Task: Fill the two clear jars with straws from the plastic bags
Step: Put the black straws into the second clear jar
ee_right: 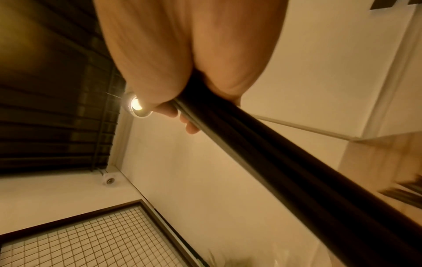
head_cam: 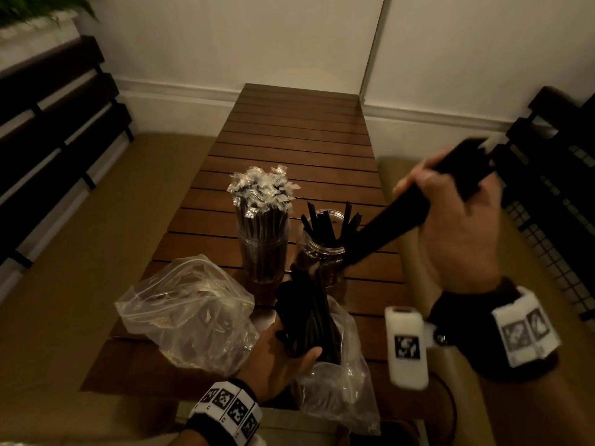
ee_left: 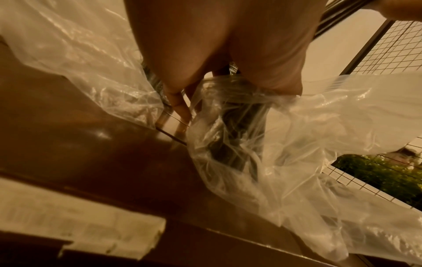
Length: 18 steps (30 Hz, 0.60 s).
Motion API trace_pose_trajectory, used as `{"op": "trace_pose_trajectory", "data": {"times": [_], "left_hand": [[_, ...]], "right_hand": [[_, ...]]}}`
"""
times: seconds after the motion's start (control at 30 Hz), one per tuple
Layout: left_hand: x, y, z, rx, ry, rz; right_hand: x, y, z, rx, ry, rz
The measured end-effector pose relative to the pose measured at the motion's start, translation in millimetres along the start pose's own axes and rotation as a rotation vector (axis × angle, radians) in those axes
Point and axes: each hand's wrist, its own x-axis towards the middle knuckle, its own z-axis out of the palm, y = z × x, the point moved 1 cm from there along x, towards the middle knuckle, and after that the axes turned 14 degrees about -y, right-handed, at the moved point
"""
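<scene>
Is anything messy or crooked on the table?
A little. In the right jar the few black straws lean every which way, while the left jar is packed tight with wrapped straws standing straight. An empty-looking bag lies crumpled on the table. Nothing looks spilled or broken.

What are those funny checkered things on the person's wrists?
Both hands are bare. The left wrist wears a black band carrying white tiles printed with black square patterns. The right wrist wears the same kind of black band with patterned white tiles, plus a white box bearing one more black pattern.
</scene>
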Motion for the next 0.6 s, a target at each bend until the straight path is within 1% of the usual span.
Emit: {"op": "trace_pose_trajectory", "data": {"times": [0.07,0.1,0.17,0.23,0.37,0.43,0.5,0.6], "left_hand": [[3,-4,1,-0.072,-0.028,0.043],[2,-4,1,-0.045,-0.030,0.022],[2,-9,-1,0.088,-0.003,-0.040],[1,-11,-1,0.109,0.007,-0.064],[2,-11,-2,0.104,0.027,-0.056],[0,-4,-2,0.110,0.033,-0.049],[-1,5,0,0.100,0.021,-0.023],[3,0,-1,0.099,0.032,0.010]], "right_hand": [[23,0,-4,0.019,0.055,-0.060],[33,3,-4,0.021,0.081,-0.075],[49,15,-1,-0.014,0.106,-0.081],[59,32,5,-0.071,0.085,-0.056],[58,74,18,-0.195,0.018,0.050],[56,97,21,-0.280,-0.017,0.141],[53,117,23,-0.361,-0.090,0.238],[45,130,25,-0.431,-0.215,0.369]]}}
